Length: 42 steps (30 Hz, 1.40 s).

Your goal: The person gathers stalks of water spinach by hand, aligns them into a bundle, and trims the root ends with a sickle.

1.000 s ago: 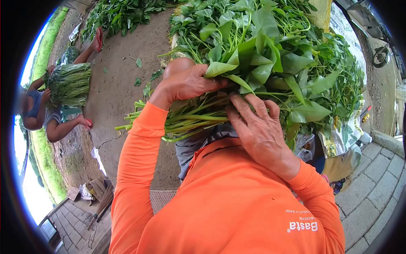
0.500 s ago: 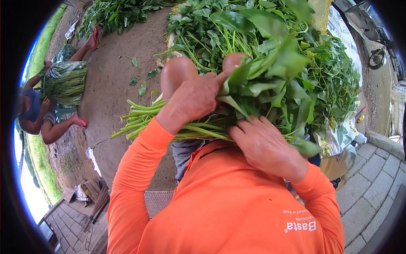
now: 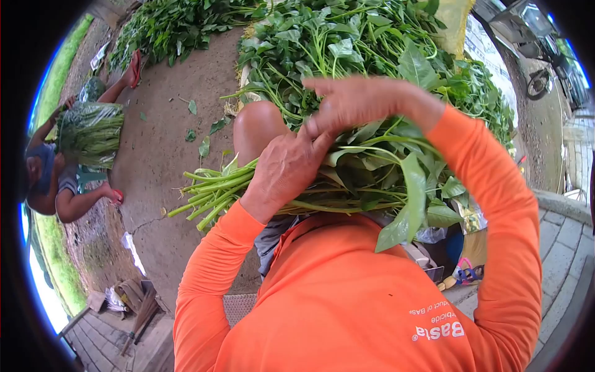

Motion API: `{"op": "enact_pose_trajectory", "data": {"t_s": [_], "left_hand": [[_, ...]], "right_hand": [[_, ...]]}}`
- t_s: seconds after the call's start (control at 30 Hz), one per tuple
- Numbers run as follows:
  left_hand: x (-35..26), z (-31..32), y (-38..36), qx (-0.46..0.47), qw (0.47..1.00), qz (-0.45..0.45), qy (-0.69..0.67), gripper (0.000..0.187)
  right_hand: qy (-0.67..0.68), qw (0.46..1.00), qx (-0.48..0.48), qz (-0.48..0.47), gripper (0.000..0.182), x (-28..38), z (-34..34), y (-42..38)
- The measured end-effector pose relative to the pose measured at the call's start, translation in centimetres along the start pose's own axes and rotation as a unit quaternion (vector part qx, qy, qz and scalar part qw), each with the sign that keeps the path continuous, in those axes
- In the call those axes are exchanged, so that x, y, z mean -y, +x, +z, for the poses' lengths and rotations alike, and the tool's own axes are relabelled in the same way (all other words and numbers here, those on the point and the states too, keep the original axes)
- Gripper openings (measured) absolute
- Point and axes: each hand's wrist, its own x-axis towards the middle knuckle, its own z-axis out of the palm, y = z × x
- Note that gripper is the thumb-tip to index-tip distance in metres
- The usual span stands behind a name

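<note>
A bundle of leafy green stems (image 3: 214, 193) lies across my lap, cut ends to the left and leaves to the right. My left hand (image 3: 286, 166) is wrapped over the bundle's middle and holds it. Above the leaves, my right hand (image 3: 359, 104) reaches left, its fingertips beside my left hand; it is blurred, so I cannot make out whether it holds anything. A large heap of loose greens (image 3: 347, 37) lies just beyond my knees.
At the left a seated person (image 3: 43, 170) holds a plastic-wrapped bundle of greens (image 3: 90, 133). Another leafy pile (image 3: 180, 28) lies at the top left. A motorcycle wheel (image 3: 539, 84) shows at the upper right, and pink-strapped footwear (image 3: 468, 271) at the lower right.
My right hand has moved up and left, off the lower side of the leaves to beside my left hand. The raised leaves have dropped to the right. My left hand has shifted slightly down.
</note>
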Motion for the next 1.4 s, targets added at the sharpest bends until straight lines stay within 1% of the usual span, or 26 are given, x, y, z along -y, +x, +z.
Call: {"op": "enact_pose_trajectory", "data": {"t_s": [0.1,0.13,0.2,0.23,0.3,0.33,0.37,0.43,0.53,0.63,0.67,0.73,0.77,0.8,0.9,0.93,1.0,1.03,1.07,1.1,1.17,1.2,1.23,1.3,1.33,1.4], "left_hand": [[0.8,0.3,-0.5,-0.088,0.987,-0.02,-0.132,0.076],[1.1,0.1,-0.3,-0.091,0.985,-0.001,-0.144,0.088],[2.1,-0.5,0.4,0.003,0.958,0.013,-0.285,0.09],[3.2,-1.6,0.1,0.042,0.94,0.006,-0.338,0.091],[4.5,-1.0,0.4,0.033,0.913,0.003,-0.407,0.088],[4.1,-2.3,0.7,0.08,0.94,-0.038,-0.329,0.082],[3.1,-3.1,0.9,0.128,0.953,-0.084,-0.26,0.077],[2.8,-1.1,1.1,0.22,0.941,-0.108,-0.234,0.061],[2.8,0.8,0.0,0.154,0.961,-0.082,-0.216,0.053],[2.7,1.0,-0.8,0.077,0.973,-0.056,-0.211,0.051],[2.6,1.3,-0.8,0.093,0.972,-0.054,-0.211,0.052],[2.3,-1.7,-0.6,0.135,0.959,-0.057,-0.243,0.052],[2.1,-2.7,-0.7,0.158,0.951,-0.059,-0.261,0.052],[1.6,-1.2,-1.1,0.056,0.977,-0.056,-0.197,0.053],[2.0,0.3,-0.2,0.134,0.963,-0.072,-0.221,0.051],[2.3,0.5,-0.3,0.131,0.964,-0.066,-0.223,0.049],[2.5,0.4,-1.1,0.128,0.964,-0.058,-0.227,0.045],[2.4,0.1,-1.4,0.105,0.969,-0.056,-0.217,0.042],[1.9,-0.4,-1.7,0.082,0.973,-0.052,-0.21,0.04],[1.2,-0.7,-1.8,0.06,0.976,-0.046,-0.205,0.037],[0.5,-0.7,-1.8,0.057,0.981,-0.066,-0.172,0.034],[0.2,-0.6,-1.8,0.055,0.983,-0.078,-0.156,0.033],[0.1,-0.3,-1.9,0.051,0.985,-0.073,-0.151,0.032],[0.1,0.2,-2.4,0.046,0.988,-0.062,-0.136,0.03],[0.1,-0.1,-2.5,0.048,0.987,-0.063,-0.14,0.03],[0.2,-1.1,-2.5,0.048,0.986,-0.058,-0.151,0.031]], "right_hand": [[-0.116,0.993,-0.029,0.012,0.109,1.7,2.4,-1.6],[-0.159,0.986,-0.04,0.017,0.115,2.4,2.9,-2.5],[-0.17,0.982,-0.069,0.038,0.115,2.6,3.4,-3.7],[-0.177,0.98,-0.085,0.027,0.115,2.8,3.4,-3.4],[-0.179,0.978,-0.103,-0.001,0.109,3.1,3.6,-3.5],[-0.196,0.974,-0.113,-0.006,0.108,3.8,3.7,-3.5],[-0.214,0.969,-0.121,-0.004,0.108,4.4,3.9,-3.6],[-0.249,0.964,-0.094,-0.004,0.111,5.2,4.1,-3.7],[-0.221,0.973,-0.06,-0.033,0.1,7.3,2.6,-4.6],[-0.334,0.941,-0.055,0.017,0.092,6.4,3.6,-5.4],[-0.342,0.938,-0.055,0.021,0.09,6.5,3.9,-5.8],[-0.357,0.932,-0.05,0.026,0.084,6.8,4.6,-6.1],[-0.346,0.937,-0.051,0.028,0.087,6.5,4.7,-6.1],[-0.333,0.941,-0.053,0.031,0.09,6.0,4.8,-6.1],[-0.312,0.947,-0.069,0.031,0.098,8.1,4.3,-6.5],[-0.307,0.948,-0.079,0.026,0.1,9.1,3.7,-6.6],[-0.344,0.932,-0.062,0.093,0.103,9.8,2.7,-8.2],[-0.36,0.923,-0.053,0.128,0.105,9.5,2.6,-9.2],[-0.357,0.92,-0.065,0.146,0.099,7.7,2.9,-9.9],[-0.411,0.899,-0.099,0.114,0.098,6.1,3.6,-10.6],[-0.518,0.838,-0.166,0.043,0.096,3.0,4.8,-11.8],[-0.531,0.829,-0.171,0.03,0.095,2.5,4.9,-12.1],[-0.492,0.854,-0.158,0.055,0.096,2.4,4.7,-12.4],[-0.405,0.899,-0.134,0.102,0.099,6.1,3.7,-12.5],[-0.327,0.923,-0.084,0.184,0.106,8.2,2.6,-13.0],[-0.383,0.898,-0.096,0.194,0.108,7.4,2.7,-13.9]]}}
